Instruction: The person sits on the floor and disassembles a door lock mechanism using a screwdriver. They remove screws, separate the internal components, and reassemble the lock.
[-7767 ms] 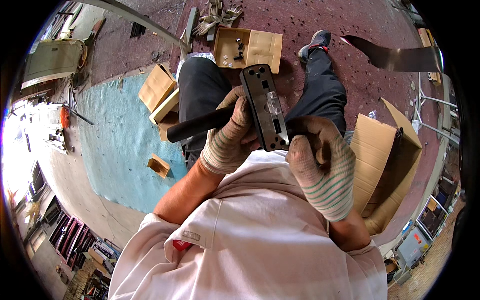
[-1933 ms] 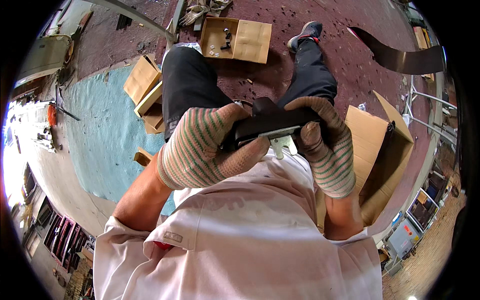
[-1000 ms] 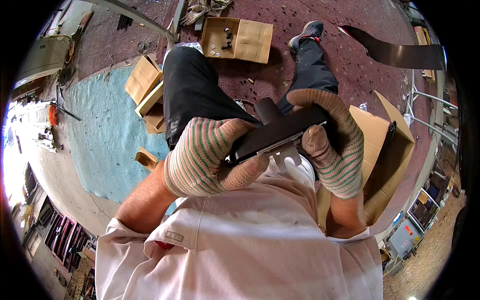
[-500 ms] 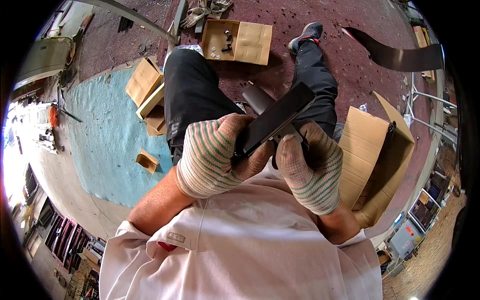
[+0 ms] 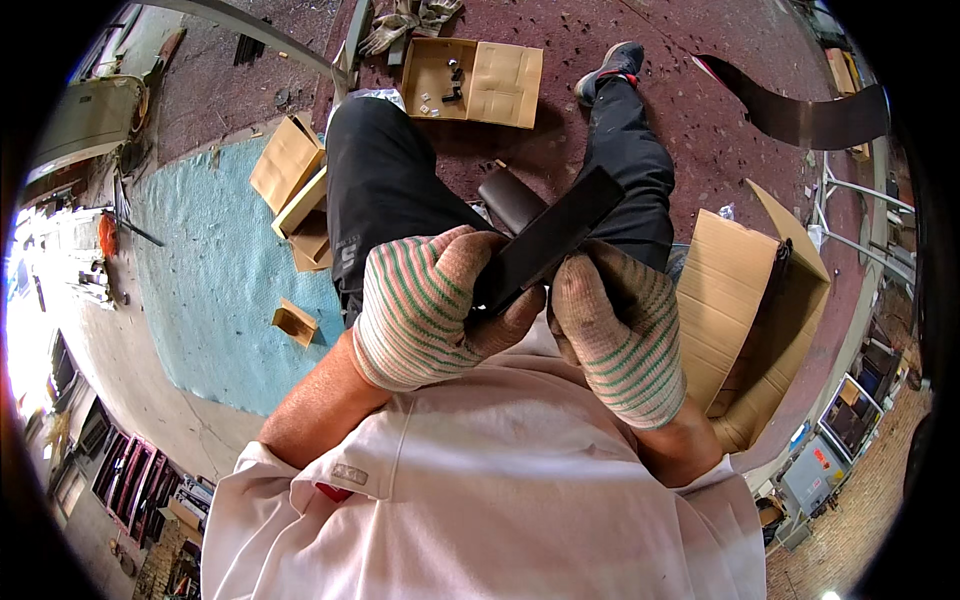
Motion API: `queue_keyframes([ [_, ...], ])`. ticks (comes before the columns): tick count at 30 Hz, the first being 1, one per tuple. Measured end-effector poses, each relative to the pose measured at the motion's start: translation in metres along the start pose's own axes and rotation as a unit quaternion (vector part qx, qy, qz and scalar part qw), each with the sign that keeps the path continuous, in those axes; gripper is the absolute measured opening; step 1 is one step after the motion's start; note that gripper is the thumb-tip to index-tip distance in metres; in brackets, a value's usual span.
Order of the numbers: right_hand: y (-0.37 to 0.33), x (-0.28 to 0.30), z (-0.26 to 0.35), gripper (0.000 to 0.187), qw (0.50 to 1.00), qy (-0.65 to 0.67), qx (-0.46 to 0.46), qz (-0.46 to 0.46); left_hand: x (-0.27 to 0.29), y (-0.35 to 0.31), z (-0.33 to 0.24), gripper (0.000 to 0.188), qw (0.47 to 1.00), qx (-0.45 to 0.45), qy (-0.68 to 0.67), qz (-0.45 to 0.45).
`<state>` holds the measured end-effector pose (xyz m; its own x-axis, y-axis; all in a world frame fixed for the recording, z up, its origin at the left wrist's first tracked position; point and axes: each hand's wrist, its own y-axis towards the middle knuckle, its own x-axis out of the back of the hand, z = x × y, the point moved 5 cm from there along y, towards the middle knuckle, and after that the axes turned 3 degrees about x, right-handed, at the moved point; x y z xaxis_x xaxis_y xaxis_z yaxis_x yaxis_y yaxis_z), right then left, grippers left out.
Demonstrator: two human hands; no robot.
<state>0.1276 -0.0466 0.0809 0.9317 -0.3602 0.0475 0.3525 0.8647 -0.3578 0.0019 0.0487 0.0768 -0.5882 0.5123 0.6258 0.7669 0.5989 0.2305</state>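
Note:
My left hand (image 5: 415, 312), in a white knit glove with green stripes, grips the lower end of a flat black bar (image 5: 562, 230) between thumb and fingers. The bar slants up to the right above my lap. Just right of it, my right hand (image 5: 622, 335), gloved alike, is closed with its thumb beside the bar's underside. Whatever its fingers hold there is hidden. A dark brown rounded piece (image 5: 512, 198) shows behind the bar, between my legs; whether it joins the bar I cannot tell.
Ahead lies an open cardboard box (image 5: 430, 75) with small metal and black parts, near work gloves (image 5: 392, 32). A large open carton (image 5: 728, 290) stands at my right. Cardboard pieces (image 5: 290, 165) lie on a blue mat (image 5: 200, 270) at left. A long dark curved strip (image 5: 800, 118) is far right.
The bar has tilted in my left hand, so its side edge shows less. My right hand has drawn closer to the bar, and the dark part seen between its fingers is now covered.

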Motion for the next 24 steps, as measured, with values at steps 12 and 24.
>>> queue_keyframes([
  [12, 0.000, 0.000, 0.013, 0.021, 0.994, -0.078, 0.077, -0.029, -0.002, -0.001, -0.001, 0.034, 1.000, 0.002, 0.012, 0.006],
  [24, 0.003, 0.003, 0.010, 0.022, 0.969, -0.147, 0.189, -0.060, -0.006, -0.004, 0.002, 0.036, 0.999, -0.004, 0.038, -0.002],
])
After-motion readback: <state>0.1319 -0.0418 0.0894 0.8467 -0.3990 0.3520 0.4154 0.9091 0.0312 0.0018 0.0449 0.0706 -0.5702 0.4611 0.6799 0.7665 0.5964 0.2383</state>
